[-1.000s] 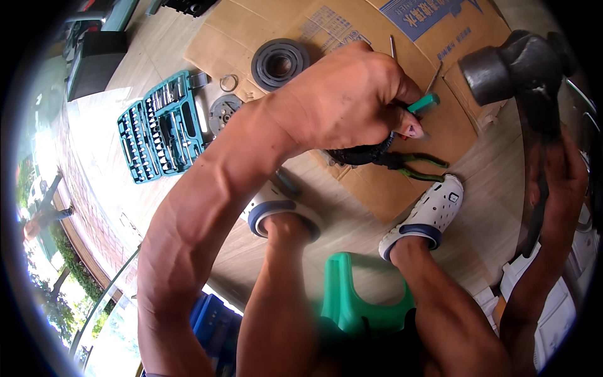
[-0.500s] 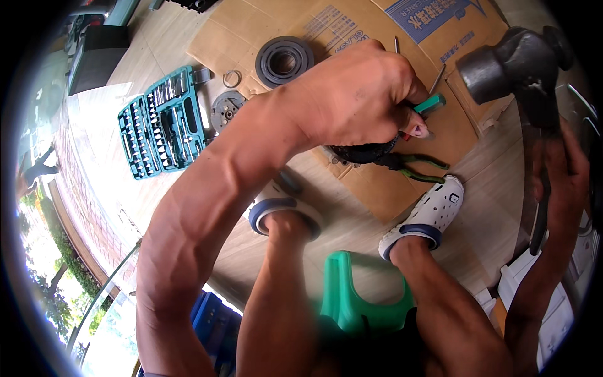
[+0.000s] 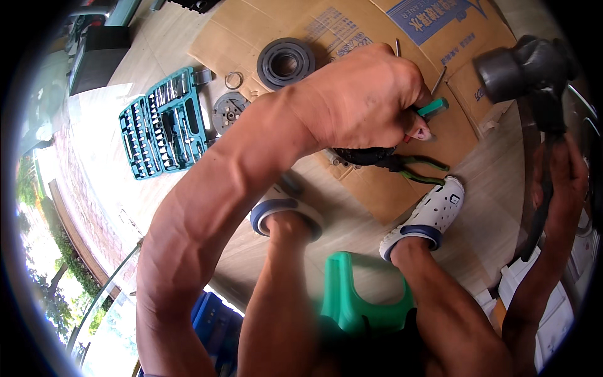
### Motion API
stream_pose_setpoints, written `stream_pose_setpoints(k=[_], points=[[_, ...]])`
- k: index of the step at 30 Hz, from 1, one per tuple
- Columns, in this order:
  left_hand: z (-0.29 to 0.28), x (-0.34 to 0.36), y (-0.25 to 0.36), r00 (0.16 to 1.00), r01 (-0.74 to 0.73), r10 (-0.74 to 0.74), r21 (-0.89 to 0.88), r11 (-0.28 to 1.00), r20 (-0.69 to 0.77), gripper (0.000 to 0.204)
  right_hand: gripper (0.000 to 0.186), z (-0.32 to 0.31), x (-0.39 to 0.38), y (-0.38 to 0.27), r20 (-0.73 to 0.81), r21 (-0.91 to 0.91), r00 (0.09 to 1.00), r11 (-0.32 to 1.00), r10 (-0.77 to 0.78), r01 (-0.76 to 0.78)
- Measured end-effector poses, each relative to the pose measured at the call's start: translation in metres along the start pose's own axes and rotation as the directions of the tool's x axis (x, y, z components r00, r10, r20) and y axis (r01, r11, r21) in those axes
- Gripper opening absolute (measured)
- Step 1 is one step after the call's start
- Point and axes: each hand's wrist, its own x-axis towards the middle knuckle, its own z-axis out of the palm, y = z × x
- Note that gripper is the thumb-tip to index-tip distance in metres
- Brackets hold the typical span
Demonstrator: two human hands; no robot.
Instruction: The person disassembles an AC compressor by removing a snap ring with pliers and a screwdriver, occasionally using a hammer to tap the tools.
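My left hand (image 3: 377, 94) reaches across from the left, its fingers closed round a green-handled screwdriver (image 3: 434, 107). The handle's end sticks out to the right, with a bit of red by the fingertips; its shaft is hidden. Underneath this hand lies a dark round part (image 3: 365, 156), mostly covered. Green-handled pliers (image 3: 427, 168) rest against that part's right side. On the far right my right hand (image 3: 562, 173) is wrapped round the handle of a hammer (image 3: 524, 69). The hammer is held upright, its dark head raised to the right of the screwdriver and apart from it.
Flattened cardboard (image 3: 370, 195) covers the floor, bearing a black pulley-like ring (image 3: 286, 64) and two thin rods. Left of it are a grey disc (image 3: 230, 113), a metal ring (image 3: 233, 80) and a teal socket set (image 3: 164, 125). A green stool (image 3: 339, 289) stands between my legs.
The hammer has shifted slightly right and down, its handle tilting a little. My left hand and the screwdriver stay almost in place.
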Motion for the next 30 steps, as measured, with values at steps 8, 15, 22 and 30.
stream_pose_setpoints(k=[8,15,22,30], points=[[-0.004,-0.001,0.004,0.998,0.003,-0.005,0.035,0.999,0.056,0.019,0.054,0.010,-0.002,-0.005,0.215,-0.112,0.976,0.992,-0.027,0.052],[0.001,0.008,0.001,0.999,0.013,-0.014,0.028,1.000,0.042,0.016,0.051,0.003,0.003,-0.002,0.116,0.005,0.992,0.999,0.049,-0.050],[-0.006,0.003,0.004,0.997,0.008,-0.006,-0.017,1.000,0.080,0.017,0.053,0.005,-0.002,-0.005,0.226,-0.082,0.974,0.997,0.002,0.017],[0.001,0.007,0.002,1.000,-0.008,0.008,-0.011,1.000,0.028,0.018,0.053,0.006,0.003,-0.012,0.092,0.017,0.996,1.000,0.007,-0.008]])
